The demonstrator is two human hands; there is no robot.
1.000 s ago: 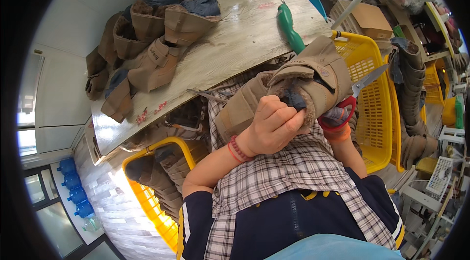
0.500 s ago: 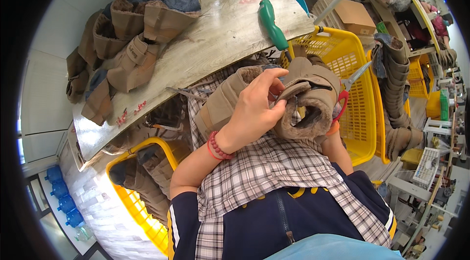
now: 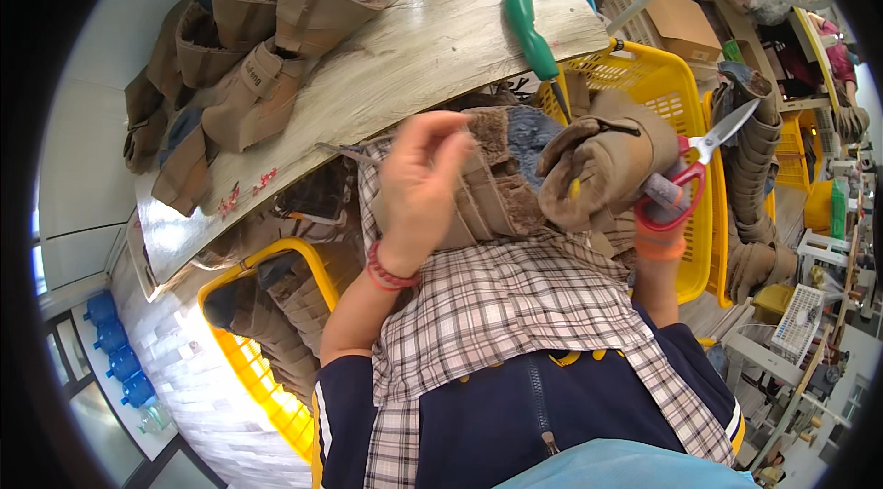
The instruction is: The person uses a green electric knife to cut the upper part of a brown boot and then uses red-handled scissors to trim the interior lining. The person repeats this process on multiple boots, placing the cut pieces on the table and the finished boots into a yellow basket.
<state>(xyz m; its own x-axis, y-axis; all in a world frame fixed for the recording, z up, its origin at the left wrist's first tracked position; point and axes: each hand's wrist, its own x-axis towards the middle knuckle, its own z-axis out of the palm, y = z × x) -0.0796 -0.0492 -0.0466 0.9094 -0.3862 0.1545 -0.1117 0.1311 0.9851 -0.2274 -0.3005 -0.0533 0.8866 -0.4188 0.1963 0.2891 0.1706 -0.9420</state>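
Basically, the tan boot upper (image 3: 602, 162) sits right against the right hand (image 3: 658, 204), which is closed around the red-handled scissors (image 3: 690, 172), blades pointing up and away; whether those fingers also pinch the upper I cannot tell. Left hand (image 3: 418, 172) is lifted just beside it, fingers loosely spread, holding nothing, backed by a second fleece-lined piece (image 3: 492, 185) on the lap. The upper looks soft, light and floppy, with a fuzzy lining, so it will sag if held by one edge; best gripped at the folded cuff or thick seam. Yellow basket (image 3: 676, 89) lies beyond the right hand, tabletop (image 3: 423, 47) beyond the left.
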